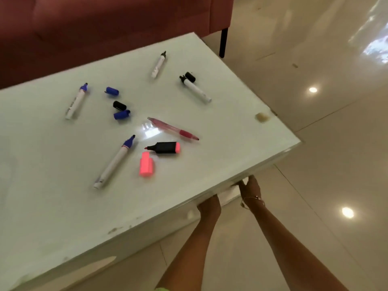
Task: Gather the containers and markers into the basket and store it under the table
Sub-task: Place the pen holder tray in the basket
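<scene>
Markers (pixel 114 161) uncapped, scattered on table (pixel 231 114)

No readable text anywhere. The white marker with the blue tip (pixel 76 101) carries a dark smudge of print along its barrel, too blurred to make out. The same goes for the nearer blue-tipped marker (pixel 114 162), with a faint mark near its butt end, and the black-tipped marker (pixel 158 65), where a grey blotch sits on the barrel. The black and pink highlighter (pixel 165 147) shows no lettering, and the bench (pixel 241 131) bears none.
</scene>
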Tool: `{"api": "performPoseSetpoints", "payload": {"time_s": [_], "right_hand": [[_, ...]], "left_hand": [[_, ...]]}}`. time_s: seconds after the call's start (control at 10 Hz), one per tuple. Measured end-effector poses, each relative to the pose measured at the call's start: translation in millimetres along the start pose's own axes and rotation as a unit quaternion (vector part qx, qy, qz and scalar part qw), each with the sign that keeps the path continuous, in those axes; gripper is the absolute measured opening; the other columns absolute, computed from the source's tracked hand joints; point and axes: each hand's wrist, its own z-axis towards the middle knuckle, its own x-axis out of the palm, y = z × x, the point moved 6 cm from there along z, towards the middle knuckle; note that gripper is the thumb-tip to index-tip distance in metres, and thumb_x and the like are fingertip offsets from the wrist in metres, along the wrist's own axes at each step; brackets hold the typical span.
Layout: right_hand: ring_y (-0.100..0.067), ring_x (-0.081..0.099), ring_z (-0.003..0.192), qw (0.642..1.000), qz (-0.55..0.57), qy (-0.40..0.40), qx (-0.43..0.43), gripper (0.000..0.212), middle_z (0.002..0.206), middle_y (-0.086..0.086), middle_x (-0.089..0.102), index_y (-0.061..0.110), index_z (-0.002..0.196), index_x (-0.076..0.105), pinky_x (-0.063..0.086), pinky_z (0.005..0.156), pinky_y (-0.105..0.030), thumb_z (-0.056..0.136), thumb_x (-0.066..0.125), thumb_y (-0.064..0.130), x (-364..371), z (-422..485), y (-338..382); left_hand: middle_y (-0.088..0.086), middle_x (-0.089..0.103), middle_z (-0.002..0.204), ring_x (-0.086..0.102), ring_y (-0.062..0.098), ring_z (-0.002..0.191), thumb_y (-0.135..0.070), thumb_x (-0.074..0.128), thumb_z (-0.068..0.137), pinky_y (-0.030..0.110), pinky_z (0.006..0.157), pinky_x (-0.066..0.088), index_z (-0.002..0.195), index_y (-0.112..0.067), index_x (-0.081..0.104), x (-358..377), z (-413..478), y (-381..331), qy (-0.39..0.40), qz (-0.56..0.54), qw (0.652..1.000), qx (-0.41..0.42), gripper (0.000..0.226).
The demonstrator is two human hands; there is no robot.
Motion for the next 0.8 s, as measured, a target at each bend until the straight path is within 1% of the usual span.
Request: {"api": "performPoseSetpoints", "payload": {"time_s": [0.1,0.2,0.3,0.4,0.5,0.6,0.7,0.8], "right_hand": [[-0.037,0.057,0.104,0.998,-0.039,0.025,0.035,0.027,0.111,-0.023,0.063,-0.003,0.107,0.059,0.045,0.083,-0.035,0.085,0.056,0.013,19.7,37.1,-16.8],[-0.039,0.065,0.084,0.997,-0.068,0.030,0.022,0.018,0.084,-0.024,0.068,-0.004,0.085,0.065,0.053,0.074,-0.040,0.083,0.056,0.011,30.8,48.0,-21.0],[-0.041,0.068,0.070,0.997,-0.065,0.014,0.038,0.016,0.077,-0.027,0.070,-0.002,0.083,0.067,0.056,0.067,-0.048,0.081,0.054,0.007,14.4,18.7,-33.3],[-0.039,0.067,0.066,0.988,-0.133,0.012,0.072,0.012,0.067,-0.024,0.070,0.006,0.070,0.070,0.057,0.063,-0.043,0.073,0.059,0.009,-26.3,-46.8,-42.6],[-0.034,0.062,0.057,0.973,-0.209,0.030,0.089,0.017,0.051,-0.017,0.064,0.009,0.056,0.065,0.040,0.048,-0.026,0.073,0.065,0.015,-74.9,-123.6,-26.0],[-0.029,0.055,0.054,0.960,-0.259,0.045,0.099,0.043,0.044,-0.011,0.056,0.011,0.045,0.059,0.036,0.047,-0.026,0.081,0.061,0.035,-124.1,-195.2,8.8],[-0.034,0.063,0.066,0.949,-0.291,0.067,0.098,0.063,0.058,-0.019,0.064,0.010,0.040,0.055,0.039,0.055,-0.029,0.085,0.049,0.054,-151.6,-260.4,72.4],[-0.038,0.064,0.072,0.946,-0.312,0.081,0.025,0.058,0.066,-0.027,0.066,0.016,0.036,0.042,0.034,0.056,-0.031,0.087,0.051,0.042,-143.8,-316.2,157.8]], "left_hand": [[0.013,0.038,0.147,0.029,0.023,0.140,-0.023,0.025,0.101,0.004,0.106,-0.004,0.108,-0.005,0.056,-4.1,32.8,-3.0,-0.101,-0.091,0.991,0.013,0.037],[0.006,0.035,0.148,0.032,0.017,0.137,-0.024,0.022,0.102,0.016,0.107,0.023,0.133,-0.007,0.039,-2.6,34.1,-2.9,-0.128,-0.591,0.795,-0.035,0.040],[0.015,0.051,0.136,0.047,0.027,0.126,-0.019,0.036,0.099,0.026,0.100,0.037,0.127,-0.003,0.050,-5.6,11.2,3.9,-0.114,0.047,0.992,-0.010,0.035],[0.017,0.068,0.101,0.062,0.027,0.095,-0.012,0.043,0.094,0.018,0.070,0.043,0.088,-0.008,0.066,-14.7,-56.1,20.1,-0.110,-0.078,0.988,-0.077,0.024],[0.013,0.073,0.092,0.066,0.024,0.086,-0.009,0.047,0.087,0.021,0.059,0.040,0.078,-0.012,0.070,-38.9,-140.4,13.7,-0.035,-0.104,0.984,-0.141,0.024],[0.012,0.074,0.095,0.068,0.019,0.088,-0.012,0.051,0.079,0.031,0.069,0.048,0.073,-0.012,0.068,-78.2,-216.5,2.0,0.011,-0.054,0.984,-0.168,0.018],[0.015,0.073,0.096,0.067,0.017,0.084,-0.013,0.052,0.078,0.033,0.071,0.048,0.073,-0.010,0.068,-144.2,-278.3,-31.8,0.030,-0.017,0.988,-0.150,0.016],[0.018,0.074,0.089,0.066,0.017,0.073,-0.010,0.057,0.078,0.028,0.057,0.040,0.082,-0.004,0.073,-237.7,-316.9,-64.7,0.010,-0.017,0.995,-0.094,0.018]]}}
